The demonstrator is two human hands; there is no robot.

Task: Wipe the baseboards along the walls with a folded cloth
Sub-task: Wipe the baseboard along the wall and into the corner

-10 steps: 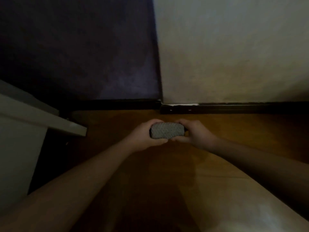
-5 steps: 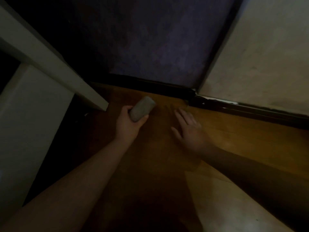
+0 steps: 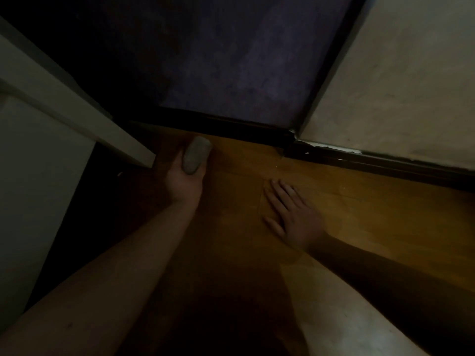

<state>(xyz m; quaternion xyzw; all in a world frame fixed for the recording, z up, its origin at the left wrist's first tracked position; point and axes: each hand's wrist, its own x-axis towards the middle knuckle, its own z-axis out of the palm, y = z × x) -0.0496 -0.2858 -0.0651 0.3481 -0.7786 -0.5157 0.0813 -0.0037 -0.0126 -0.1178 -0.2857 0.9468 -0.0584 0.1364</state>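
My left hand (image 3: 183, 181) grips a folded grey cloth (image 3: 195, 155), palm turned up. The cloth's far end points at the dark baseboard (image 3: 218, 125) under the purple wall and sits just short of it. A second stretch of dark baseboard (image 3: 372, 161) runs under the pale wall on the right, with chipped white spots near the corner. My right hand (image 3: 290, 214) lies flat on the wooden floor with fingers spread and nothing in it.
A white furniture edge (image 3: 77, 109) juts in from the left, its corner close beside my left hand. The purple wall (image 3: 231, 60) meets the pale wall (image 3: 398, 86) at a corner. The wooden floor (image 3: 359, 209) spreads to the right. The scene is dim.
Both hands held the cloth a second ago. My right hand let go and settled flat on the floor. My left hand carried the cloth left and forward toward the baseboard.
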